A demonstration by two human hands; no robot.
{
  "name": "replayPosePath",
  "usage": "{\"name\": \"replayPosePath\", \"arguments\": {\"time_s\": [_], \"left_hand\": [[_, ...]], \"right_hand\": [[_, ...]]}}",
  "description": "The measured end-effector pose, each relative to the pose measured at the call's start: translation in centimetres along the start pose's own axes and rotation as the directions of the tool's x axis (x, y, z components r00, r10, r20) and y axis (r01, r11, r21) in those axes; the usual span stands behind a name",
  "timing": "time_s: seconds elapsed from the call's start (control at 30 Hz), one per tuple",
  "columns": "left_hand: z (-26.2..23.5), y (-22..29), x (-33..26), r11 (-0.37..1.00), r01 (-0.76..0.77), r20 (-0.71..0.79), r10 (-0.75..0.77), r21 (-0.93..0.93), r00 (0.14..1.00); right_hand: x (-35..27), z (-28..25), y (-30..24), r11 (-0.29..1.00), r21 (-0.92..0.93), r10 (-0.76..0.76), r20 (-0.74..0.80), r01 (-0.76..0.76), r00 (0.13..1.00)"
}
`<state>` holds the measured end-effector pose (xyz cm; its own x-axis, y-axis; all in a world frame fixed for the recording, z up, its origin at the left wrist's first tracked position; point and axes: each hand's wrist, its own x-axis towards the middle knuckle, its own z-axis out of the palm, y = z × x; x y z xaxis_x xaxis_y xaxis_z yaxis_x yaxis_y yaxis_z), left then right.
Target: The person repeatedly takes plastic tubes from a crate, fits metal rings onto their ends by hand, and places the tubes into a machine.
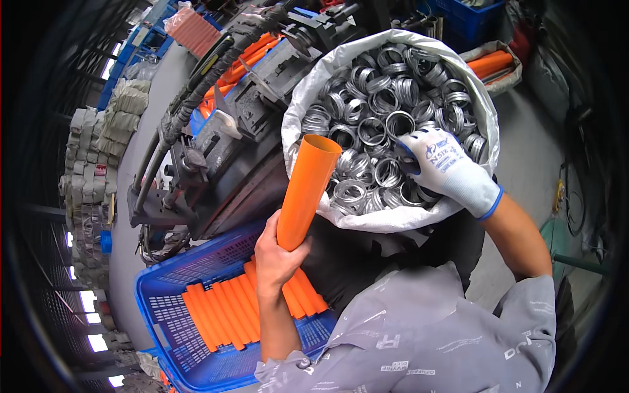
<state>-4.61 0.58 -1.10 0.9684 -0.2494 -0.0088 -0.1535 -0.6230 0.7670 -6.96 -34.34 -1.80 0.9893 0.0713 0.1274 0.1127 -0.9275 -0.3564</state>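
My left hand [275, 259] is bare and grips an orange plastic pipe section [306, 190] near its lower end, holding it upright and tilted, open mouth toward the sack. My right hand [438, 160] wears a white glove with a blue cuff and reaches into a white woven sack [393, 219] full of several shiny metal rings [373, 105]. Its fingers are closed among the rings; whether they hold one I cannot tell. Below my left hand, a blue plastic crate [164, 295] holds several more orange pipe sections [229, 311] lying side by side.
A dark grey machine [262, 105] with black hoses [177, 124] stands beyond the crate, to the sack's left. More orange pipes lie behind it [249, 59] and in a sack at the upper right [491, 63]. Stacked sacks [98, 144] stand at the left.
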Motion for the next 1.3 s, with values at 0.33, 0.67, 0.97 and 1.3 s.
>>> {"name": "replayPosePath", "arguments": {"time_s": [0.33, 0.67, 0.97, 1.3], "left_hand": [[-1.3, 1.4, 0.2, 0.981, -0.093, -0.03, 0.099, 0.171, 0.995], [-2.3, 5.0, 0.9, 0.893, -0.346, 0.05, 0.347, 0.286, 0.936], [-3.5, 5.3, -0.1, 0.85, -0.369, 0.118, 0.351, 0.376, 0.929], [-2.6, 4.0, -0.2, 0.84, -0.38, 0.077, 0.381, 0.388, 0.921]], "right_hand": [[-0.5, -0.9, 0.3, 0.173, 0.965, 0.232, 0.156, -0.199, 0.96], [-1.4, 0.5, -2.0, -0.365, 0.929, 0.008, 0.066, -0.058, 0.998], [-0.7, -0.4, -3.7, -0.051, 0.998, 0.049, -0.037, 0.039, 0.998], [-0.9, -0.6, -3.6, 0.197, 0.979, 0.034, 0.037, -0.043, 0.999]]}}
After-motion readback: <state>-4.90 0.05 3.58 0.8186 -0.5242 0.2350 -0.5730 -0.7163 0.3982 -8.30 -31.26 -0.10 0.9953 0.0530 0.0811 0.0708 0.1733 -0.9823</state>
